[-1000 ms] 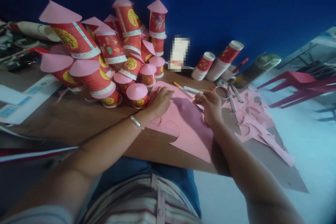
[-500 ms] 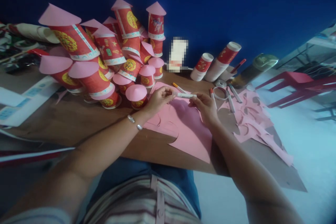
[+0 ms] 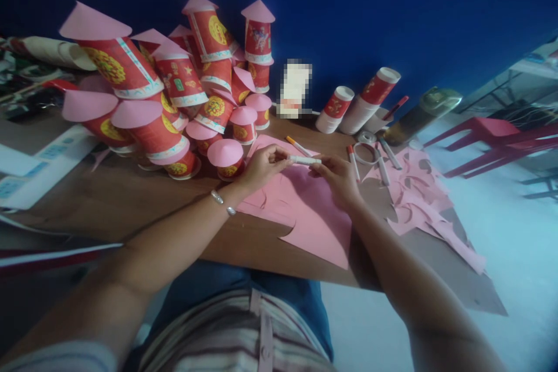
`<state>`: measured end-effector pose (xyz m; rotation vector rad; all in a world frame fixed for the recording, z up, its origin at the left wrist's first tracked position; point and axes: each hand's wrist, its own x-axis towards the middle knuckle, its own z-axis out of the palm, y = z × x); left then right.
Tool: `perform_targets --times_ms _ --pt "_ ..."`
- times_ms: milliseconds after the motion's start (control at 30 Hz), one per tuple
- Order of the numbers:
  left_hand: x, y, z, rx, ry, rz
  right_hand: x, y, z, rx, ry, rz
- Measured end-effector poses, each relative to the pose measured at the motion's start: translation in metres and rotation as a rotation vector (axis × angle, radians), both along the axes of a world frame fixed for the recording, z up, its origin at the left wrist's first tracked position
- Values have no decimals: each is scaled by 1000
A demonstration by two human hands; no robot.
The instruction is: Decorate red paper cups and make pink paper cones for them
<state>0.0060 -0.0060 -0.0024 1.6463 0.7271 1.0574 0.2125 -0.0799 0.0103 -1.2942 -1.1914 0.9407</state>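
Above the table both hands hold a slim white marker (image 3: pixel 305 160) between them, roughly level. My left hand (image 3: pixel 272 161) pinches its left end, and my right hand (image 3: pixel 333 177) pinches the right end. The fingers cover both tips, so any cap is hidden. Beneath the hands lies a pink paper sheet (image 3: pixel 322 238) with curved pieces cut from its edge. An orange-capped marker (image 3: pixel 297 145) rests just behind the hands. To the right are a red-capped marker (image 3: pixel 353 163) and a roll of tape (image 3: pixel 366 154).
Many red paper cups with pink cone tops (image 3: pixel 225 154) are stacked at left on the brown table (image 3: pixel 174 215). Stacked cups (image 3: pixel 335 110) stand at the back, near a dark bottle (image 3: pixel 418 113). Pink scraps (image 3: pixel 422 197) cover the right side. A red stool (image 3: pixel 492 139) stands beyond.
My right hand has shifted slightly left, closer to my left hand. The marker between them has moved a little left too. Both pinches stay closed.
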Motion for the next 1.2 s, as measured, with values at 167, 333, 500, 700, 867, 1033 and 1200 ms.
perform_targets --times_ms 167,333,500,700,867,1033,1200 --pt "-1 -3 -1 286 291 164 12 7 -8 99 -364 -91" --pt "-5 -13 8 452 644 19 20 10 -13 148 -841 -80" --pt "-5 -21 18 485 760 -86 15 4 -7 251 -1040 -120" --pt "-7 -21 25 351 709 -116 -6 -8 0 175 -975 32" --pt "-5 -17 19 87 423 -97 -11 -10 5 80 -824 108" --pt "-2 -8 13 -49 97 -56 -6 -5 3 -23 -570 107" --pt "-3 -9 17 -240 -6 -50 -10 -7 4 -11 -373 65"
